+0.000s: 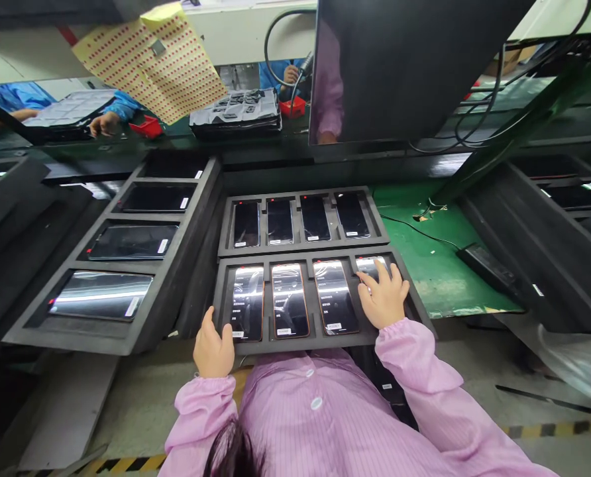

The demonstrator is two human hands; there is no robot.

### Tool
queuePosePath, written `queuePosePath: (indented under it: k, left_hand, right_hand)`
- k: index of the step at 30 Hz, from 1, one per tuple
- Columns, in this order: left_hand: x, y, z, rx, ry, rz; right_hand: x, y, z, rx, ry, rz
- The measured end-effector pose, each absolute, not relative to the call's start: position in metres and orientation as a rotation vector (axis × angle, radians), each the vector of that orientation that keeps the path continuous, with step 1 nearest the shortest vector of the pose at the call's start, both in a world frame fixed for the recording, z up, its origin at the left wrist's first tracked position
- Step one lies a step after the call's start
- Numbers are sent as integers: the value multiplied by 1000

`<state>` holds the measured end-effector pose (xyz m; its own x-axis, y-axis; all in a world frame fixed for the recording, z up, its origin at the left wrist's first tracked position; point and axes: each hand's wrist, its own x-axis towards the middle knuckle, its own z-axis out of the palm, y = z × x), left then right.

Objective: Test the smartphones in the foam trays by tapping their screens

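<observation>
In front of me lies a dark foam tray (267, 346) with a row of smartphones, including a lit left phone (248, 305), a second phone (290, 301) and a third phone (334, 295). Lines of text show on the left phone's screen. My right hand (385, 295) is spread open over the rightmost phone (370, 265), its fingertips at the screen and partly covering it. My left hand (213, 348) rests against the tray's front left corner, thumb and fingers apart. Right behind stands another foam tray (300, 248) of phones with dark screens.
To the left a stack of foam trays (141, 318) holds more phones; another tray stack (538, 265) stands right. A black adapter (487, 265) lies on the green mat (439, 285). A monitor (405, 73) hangs ahead. Across the bench are co-workers' hands (105, 124) and red bins (147, 126).
</observation>
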<state>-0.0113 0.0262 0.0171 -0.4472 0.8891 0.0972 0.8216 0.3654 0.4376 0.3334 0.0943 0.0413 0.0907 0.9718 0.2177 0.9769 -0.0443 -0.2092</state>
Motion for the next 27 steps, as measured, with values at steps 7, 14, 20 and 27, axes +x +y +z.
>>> queuePosePath:
  k: [7, 14, 20, 27]
  left_hand:
    - [-12, 24, 13, 1592, 2438, 717]
    - [-10, 21, 13, 1567, 2411, 710]
    - [-10, 20, 12, 1589, 2393, 724]
    - [-9, 15, 8, 1582, 2392, 822]
  right_hand:
    - [293, 98, 46, -1997, -2106, 90]
    - [266, 99, 56, -1892, -2162, 95]
    - [222, 102, 61, -1725, -2303, 212]
    - [197, 105, 53, -1715, -2384, 273]
